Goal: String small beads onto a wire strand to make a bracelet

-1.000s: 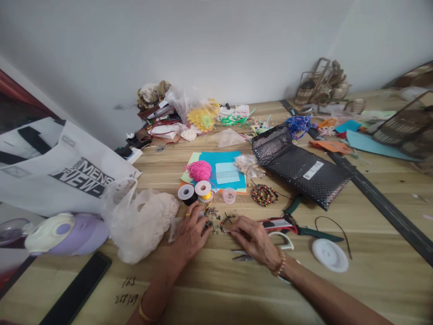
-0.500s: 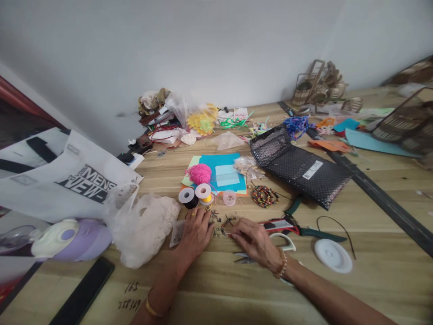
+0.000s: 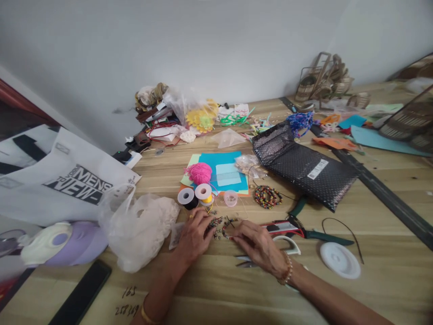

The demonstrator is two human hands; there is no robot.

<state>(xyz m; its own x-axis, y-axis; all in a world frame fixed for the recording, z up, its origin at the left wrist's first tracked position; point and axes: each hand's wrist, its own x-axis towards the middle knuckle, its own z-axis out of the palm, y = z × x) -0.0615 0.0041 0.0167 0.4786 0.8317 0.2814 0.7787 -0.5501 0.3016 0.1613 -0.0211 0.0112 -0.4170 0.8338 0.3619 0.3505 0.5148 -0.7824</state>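
Note:
My left hand (image 3: 195, 234) rests on the table at the left edge of a small pile of loose beads (image 3: 217, 222); its thumb and index finger are apart, with beads showing between them. Pinched in the fingertips of my right hand (image 3: 255, 241) is a short curved beaded string (image 3: 224, 229), partly covered by those fingers. A pair of scissors (image 3: 244, 262) lies under my right hand, its blades pointing left and its white handle beyond the wrist. Past the hands are a black thread spool (image 3: 187, 197), a yellow thread spool (image 3: 204, 193) and a coiled strand of coloured beads (image 3: 267, 197).
To the left stand a crumpled plastic bag (image 3: 142, 230) and a dark phone (image 3: 81, 293). On the right lie a red utility knife (image 3: 282, 227), green-handled pliers (image 3: 326, 237), a white round lid (image 3: 340, 260) and a black bubble mailer (image 3: 304, 164). Pink yarn (image 3: 199, 173) sits on coloured paper.
The view has shifted slightly, so items on the right appear further right. The index finger and thumb of my left hand show more of the beads between them. My right hand keeps its pinch.

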